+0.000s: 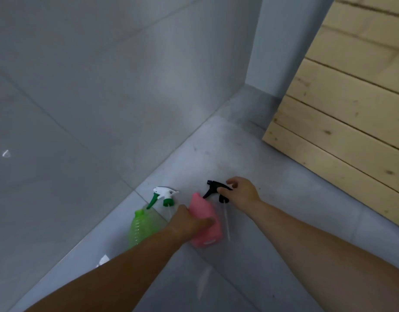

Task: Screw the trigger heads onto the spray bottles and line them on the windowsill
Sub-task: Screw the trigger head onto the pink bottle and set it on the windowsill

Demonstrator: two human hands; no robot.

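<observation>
Two bare hands low in the head view, over a pale grey tiled floor at the foot of a grey tiled wall. Left hand wrapped around the middle of a pink bottle, thumb across its front, bottle tilted with its open neck pointing up and away. Right hand pinched on a black trigger head, fingertips on the top and back of it, nozzle pointing left, lever hanging down toward the pink bottle's neck. Black collar just right of the neck, not on it; clear dip tube trailing down from the collar along the bottle's right side. Whether lever and neck touch: cannot tell.

Just left of the pink bottle, a green ribbed bottle with a green capped neck, partly behind the left forearm. Beside and behind it, a clear bottle, faint against the floor, close to the white-and-green trigger head; seated or merely resting there: cannot tell. All three bottles clustered near the wall's base.

Upper right, a slatted pale wood panel leaning over the floor, well apart from the bottles. Small white scrap on the floor by the left forearm.
</observation>
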